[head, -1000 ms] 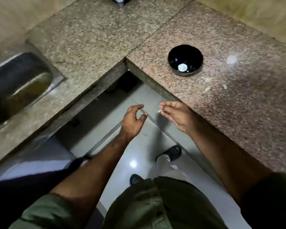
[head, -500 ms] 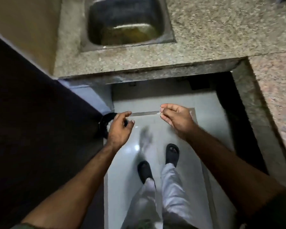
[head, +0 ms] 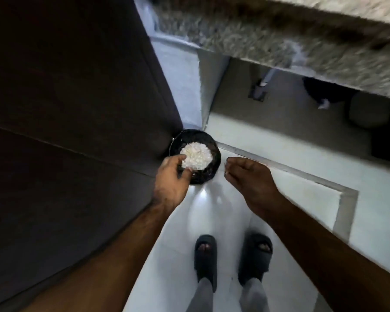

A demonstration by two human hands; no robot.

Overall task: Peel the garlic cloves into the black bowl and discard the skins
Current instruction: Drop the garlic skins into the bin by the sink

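Observation:
A round black bin (head: 214, 144) stands on the pale floor in the corner beside a dark panel, with a heap of white garlic skins (head: 197, 155) inside. My left hand (head: 171, 179) hangs over the bin's near left rim with loosely curved fingers and nothing visible in it. My right hand (head: 245, 176) is just right of the bin, its fingers curled together as if pinching a tiny scrap of garlic skin, which barely shows. The black bowl and the cloves are out of view.
A speckled stone counter (head: 279, 41) overhangs at the top, blurred by motion. A tall dark panel (head: 65, 109) fills the left side. My feet in dark sandals (head: 205, 255) stand on the glossy floor below the hands. Dark objects sit under the counter (head: 329, 91).
The view has swung from the counter and black bowl, past the sink, down to the floor bin. Both hands have moved down towards the bin, the left one now over its rim.

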